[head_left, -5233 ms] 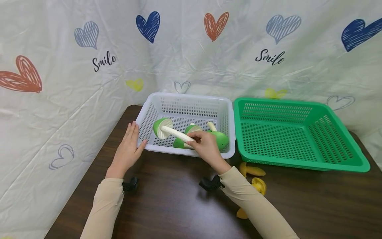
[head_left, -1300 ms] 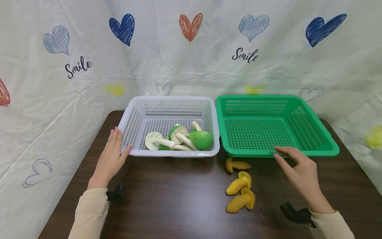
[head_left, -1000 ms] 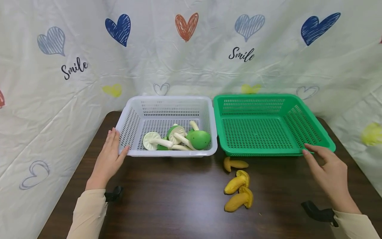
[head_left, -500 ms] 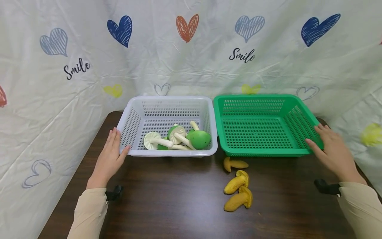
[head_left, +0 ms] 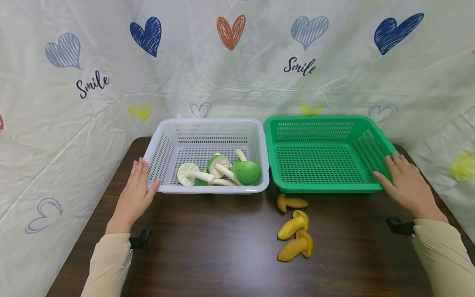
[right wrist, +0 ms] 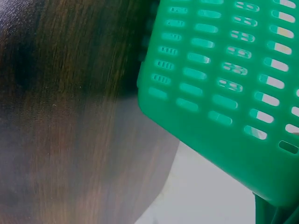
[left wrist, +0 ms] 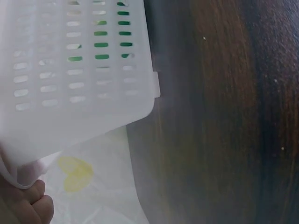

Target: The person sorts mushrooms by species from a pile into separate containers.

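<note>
My left hand (head_left: 131, 196) lies with straight fingers against the front left corner of a white plastic basket (head_left: 209, 189). In the left wrist view, a few fingers show just past the rim of this basket (left wrist: 70, 126). Several toy mushrooms with green caps and white stems, among them a spotted green mushroom (head_left: 248, 173), lie heaped in its front half. On the right, my right hand (head_left: 410, 187) rests, fingers extended, on the right rim of a green plastic basket (head_left: 330, 188). The right wrist view shows this basket's wall (right wrist: 205, 126) but not the fingers.
Three yellow-brown toy mushrooms lie on the dark wooden table (head_left: 208, 239) before the green basket: a small mushroom (head_left: 291, 203), a middle mushroom (head_left: 294, 225) and a front mushroom (head_left: 295, 246). Behind the side-by-side baskets hangs a white cloth (head_left: 259, 78) printed with hearts.
Earlier, my right hand held a green-capped mushroom over the white basket; that mushroom now lies inside. The right hand has moved right onto the green basket's rim. My left hand stayed put.
</note>
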Demonstrator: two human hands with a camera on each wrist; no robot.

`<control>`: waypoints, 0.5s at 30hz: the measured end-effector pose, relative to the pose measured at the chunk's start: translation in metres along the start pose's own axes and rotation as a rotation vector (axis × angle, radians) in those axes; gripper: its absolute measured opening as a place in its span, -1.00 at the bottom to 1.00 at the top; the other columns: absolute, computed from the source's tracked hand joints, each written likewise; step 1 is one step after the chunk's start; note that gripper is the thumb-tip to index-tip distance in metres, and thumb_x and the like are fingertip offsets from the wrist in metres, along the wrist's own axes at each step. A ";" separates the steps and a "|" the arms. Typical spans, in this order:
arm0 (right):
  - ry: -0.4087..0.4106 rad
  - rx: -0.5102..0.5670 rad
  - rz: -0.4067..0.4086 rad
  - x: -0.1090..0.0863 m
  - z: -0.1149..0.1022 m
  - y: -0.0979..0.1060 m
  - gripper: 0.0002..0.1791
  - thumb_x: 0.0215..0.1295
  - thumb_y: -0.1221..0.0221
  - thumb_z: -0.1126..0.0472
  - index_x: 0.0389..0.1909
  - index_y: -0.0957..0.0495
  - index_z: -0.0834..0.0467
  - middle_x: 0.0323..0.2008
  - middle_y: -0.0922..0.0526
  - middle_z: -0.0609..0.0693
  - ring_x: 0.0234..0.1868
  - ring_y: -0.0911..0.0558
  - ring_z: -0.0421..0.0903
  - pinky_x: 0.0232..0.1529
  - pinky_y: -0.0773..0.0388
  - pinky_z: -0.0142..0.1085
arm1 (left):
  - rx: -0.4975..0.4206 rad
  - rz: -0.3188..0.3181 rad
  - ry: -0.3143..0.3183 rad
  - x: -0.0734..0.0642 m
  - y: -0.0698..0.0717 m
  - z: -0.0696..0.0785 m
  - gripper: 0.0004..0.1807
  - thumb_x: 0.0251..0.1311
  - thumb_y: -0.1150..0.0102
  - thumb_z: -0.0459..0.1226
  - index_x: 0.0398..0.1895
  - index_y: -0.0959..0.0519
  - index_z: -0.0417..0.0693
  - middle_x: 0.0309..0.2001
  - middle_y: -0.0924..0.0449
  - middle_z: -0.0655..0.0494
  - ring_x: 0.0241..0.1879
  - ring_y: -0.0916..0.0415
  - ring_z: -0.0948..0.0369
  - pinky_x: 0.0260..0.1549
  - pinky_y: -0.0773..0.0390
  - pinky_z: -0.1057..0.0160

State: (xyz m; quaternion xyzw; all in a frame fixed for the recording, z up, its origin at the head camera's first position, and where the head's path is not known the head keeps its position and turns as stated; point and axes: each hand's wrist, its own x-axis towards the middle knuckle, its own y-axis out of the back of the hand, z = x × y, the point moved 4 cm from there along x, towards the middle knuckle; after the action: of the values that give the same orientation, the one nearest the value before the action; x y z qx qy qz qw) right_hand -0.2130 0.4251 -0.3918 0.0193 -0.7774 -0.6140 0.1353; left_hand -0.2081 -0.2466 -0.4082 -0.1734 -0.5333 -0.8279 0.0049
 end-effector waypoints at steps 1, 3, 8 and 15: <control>0.000 0.000 0.001 -0.001 0.000 0.000 -0.24 0.48 0.18 -0.01 0.35 0.09 0.55 0.35 0.13 0.55 0.42 0.27 0.31 0.35 0.38 0.11 | 0.004 -0.001 0.000 0.000 0.000 0.000 -0.21 0.40 0.15 -0.03 0.39 0.08 -0.49 0.46 0.32 -0.27 0.45 0.41 -0.09 0.31 0.13 -0.13; 0.003 -0.003 0.002 -0.001 0.001 -0.001 -0.24 0.49 0.19 0.00 0.34 0.09 0.58 0.34 0.12 0.56 0.41 0.25 0.32 0.36 0.36 0.10 | 0.016 0.005 -0.005 0.000 -0.001 0.001 -0.21 0.40 0.16 -0.04 0.40 0.09 -0.48 0.47 0.41 -0.22 0.44 0.47 -0.07 0.31 0.13 -0.14; -0.001 0.001 0.001 -0.003 0.001 -0.003 -0.24 0.49 0.19 -0.01 0.33 0.08 0.59 0.33 0.10 0.56 0.42 0.22 0.32 0.36 0.32 0.09 | 0.080 0.103 -0.079 0.000 -0.001 0.008 -0.25 0.37 0.12 -0.10 0.41 0.06 -0.43 0.49 0.44 -0.14 0.45 0.43 -0.05 0.34 0.16 -0.09; -0.014 -0.008 0.005 -0.002 0.000 -0.001 -0.24 0.49 0.19 -0.03 0.33 0.05 0.58 0.34 0.09 0.54 0.42 0.22 0.31 0.35 0.30 0.13 | 0.084 0.457 -0.348 -0.002 0.001 0.054 -0.46 0.26 0.11 -0.17 0.08 -0.44 -0.50 0.09 -0.45 -0.34 0.07 -0.39 -0.21 0.06 -0.37 -0.13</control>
State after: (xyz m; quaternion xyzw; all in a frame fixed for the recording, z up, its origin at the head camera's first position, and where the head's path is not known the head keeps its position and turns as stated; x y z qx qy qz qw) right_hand -0.2111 0.4250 -0.3929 0.0123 -0.7760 -0.6168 0.1315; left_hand -0.1912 -0.1995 -0.3878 -0.4282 -0.5071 -0.7403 0.1071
